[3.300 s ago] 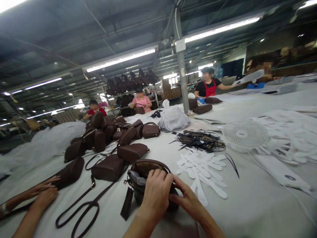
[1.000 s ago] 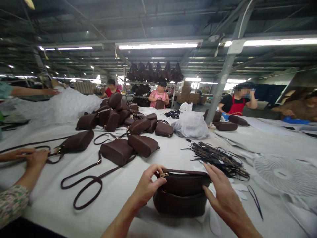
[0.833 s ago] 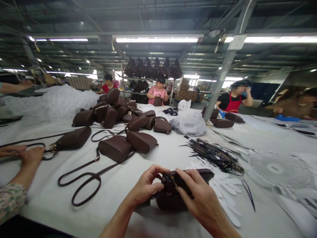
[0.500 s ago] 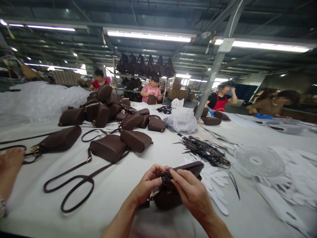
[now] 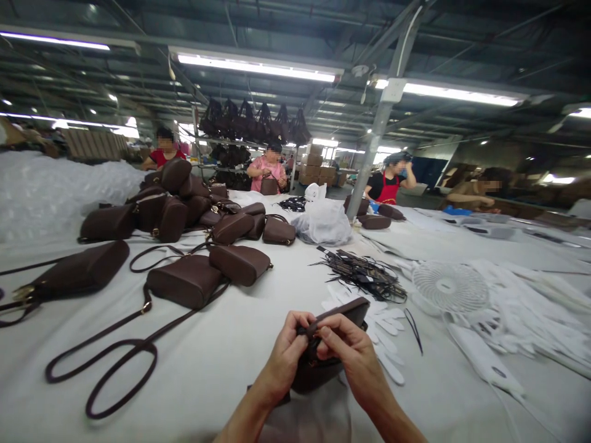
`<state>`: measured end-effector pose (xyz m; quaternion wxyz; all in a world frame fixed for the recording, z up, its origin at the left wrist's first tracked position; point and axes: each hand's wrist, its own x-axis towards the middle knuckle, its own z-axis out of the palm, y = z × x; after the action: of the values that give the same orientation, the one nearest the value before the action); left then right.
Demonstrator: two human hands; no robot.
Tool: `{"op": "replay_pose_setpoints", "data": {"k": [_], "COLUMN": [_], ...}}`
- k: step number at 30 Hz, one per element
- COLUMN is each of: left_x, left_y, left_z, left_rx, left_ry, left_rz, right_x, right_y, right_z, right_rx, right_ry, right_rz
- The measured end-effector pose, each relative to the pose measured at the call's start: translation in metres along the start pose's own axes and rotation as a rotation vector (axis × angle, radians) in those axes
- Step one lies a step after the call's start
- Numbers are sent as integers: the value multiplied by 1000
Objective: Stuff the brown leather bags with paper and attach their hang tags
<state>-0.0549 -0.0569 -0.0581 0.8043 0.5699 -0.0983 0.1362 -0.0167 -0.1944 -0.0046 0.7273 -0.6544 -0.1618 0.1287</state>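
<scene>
A small dark brown bag is held up a little above the white table in front of me. My left hand is closed on its near top edge, fingers pinching the zipper end. My right hand pinches the same top edge right beside it, fingertips almost touching the left ones. White paper shapes lie fanned on the table just behind the bag.
Brown bags with a long looped strap lie to the left, with a heap of more bags behind. A pile of dark tags, a white fan and a white plastic bag sit further back. Several people work at the far side.
The bag's top was shut and my right hand moved from its right end to the zipper end by my left hand. The view has shifted right; the neighbour's hands have left view.
</scene>
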Motion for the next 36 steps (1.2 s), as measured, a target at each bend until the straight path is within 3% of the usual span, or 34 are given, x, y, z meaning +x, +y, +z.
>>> {"op": "replay_pose_setpoints", "data": {"k": [3, 8, 12, 15, 17, 22, 28, 33, 36], "left_x": [-4, -11, -18, -15, -10, -4, -12, -11, -16], "left_y": [0, -8, -13, -8, -2, 15, 15, 14, 6], "left_z": [-1, 4, 12, 15, 13, -1, -1, -5, -13], "left_rx": [134, 322, 391, 544, 639, 806, 817, 873, 883], "left_ry": [-78, 30, -43, 68, 138, 135, 187, 201, 217], "left_rz": [21, 81, 83, 150, 177, 199, 229, 372, 376], "right_x": [0, -1, -1, 2, 6, 16, 16, 6, 2], "right_y": [-4, -1, 4, 2, -3, -14, -8, -13, -11], "right_z": [-2, 4, 6, 5, 5, 8, 15, 22, 28], "right_rx": [49, 91, 104, 126, 59, -176, 32, 101, 91], "right_ry": [-10, 34, 25, 36, 27, 4, -161, -263, -287], "right_rz": [21, 16, 25, 10, -43, -151, 40, 51, 61]}}
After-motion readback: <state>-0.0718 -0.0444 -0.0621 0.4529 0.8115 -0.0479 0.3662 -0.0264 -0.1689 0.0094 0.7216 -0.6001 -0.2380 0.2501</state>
